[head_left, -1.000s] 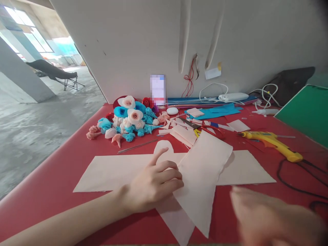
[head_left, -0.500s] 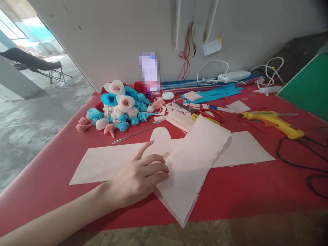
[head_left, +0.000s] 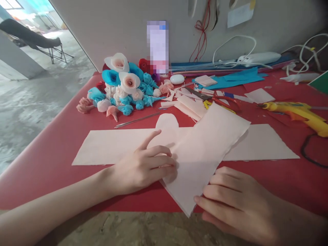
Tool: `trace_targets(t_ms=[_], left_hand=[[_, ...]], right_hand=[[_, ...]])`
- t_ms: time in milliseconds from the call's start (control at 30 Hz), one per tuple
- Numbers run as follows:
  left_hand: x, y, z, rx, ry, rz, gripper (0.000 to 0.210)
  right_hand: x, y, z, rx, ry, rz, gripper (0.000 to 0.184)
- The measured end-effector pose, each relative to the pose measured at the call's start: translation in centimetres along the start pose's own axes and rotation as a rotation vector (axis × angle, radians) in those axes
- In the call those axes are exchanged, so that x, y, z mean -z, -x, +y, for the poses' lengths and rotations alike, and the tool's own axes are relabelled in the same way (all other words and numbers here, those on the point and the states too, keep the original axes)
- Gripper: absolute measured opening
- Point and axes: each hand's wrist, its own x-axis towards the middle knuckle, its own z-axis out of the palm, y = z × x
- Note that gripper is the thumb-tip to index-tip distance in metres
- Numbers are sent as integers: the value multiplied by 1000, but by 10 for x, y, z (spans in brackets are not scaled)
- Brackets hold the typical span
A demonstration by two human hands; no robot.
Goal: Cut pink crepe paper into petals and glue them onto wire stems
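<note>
A folded strip of pale pink paper (head_left: 205, 147) lies slantwise over a longer pale strip (head_left: 110, 147) on the red table. My left hand (head_left: 143, 167) rests on the papers, fingers spread and index raised, fingertips against the folded strip's left side. At that strip's lower right edge is my right hand (head_left: 238, 201), its fingers bent together with the index fingertip on the edge; the thumb is partly hidden below. A rounded pale paper piece (head_left: 167, 122) sticks out beyond the long strip, above my left index finger.
Paper flowers (head_left: 123, 89) are heaped at the back left, thin metal rods (head_left: 137, 120) before them. Scissors (head_left: 202, 95) lie among paper scraps. A yellow glue gun (head_left: 299, 114) with a black cord is at right. A blurred phone-like screen (head_left: 159, 46) leans on the wall.
My right hand has come into view from the right and reached the folded strip's edge. My left hand stays on the paper. The view has shifted, with the table's front edge higher.
</note>
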Motion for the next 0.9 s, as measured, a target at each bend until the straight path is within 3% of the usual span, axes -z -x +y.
trace_targets(t_ms=[133,367,567,733,900], left_hand=[[-1,1,-1,-4,-2,-15,23],[6,4,-3,33,137,-145,23],[-1,-1,1,-92,231,-201,34],[-3,-4,3,-72,248,-207,27],[-6,-2,3,-85,263,-140,26]], right_hand=[[-15,3,2,28,-7,-54,13],[-19,9,1,46,11,-117,14],[-21,11,2,52,-8,-86,14],[-19,12,3,83,-1,-103,17],[-16,11,4,105,36,-132,21]])
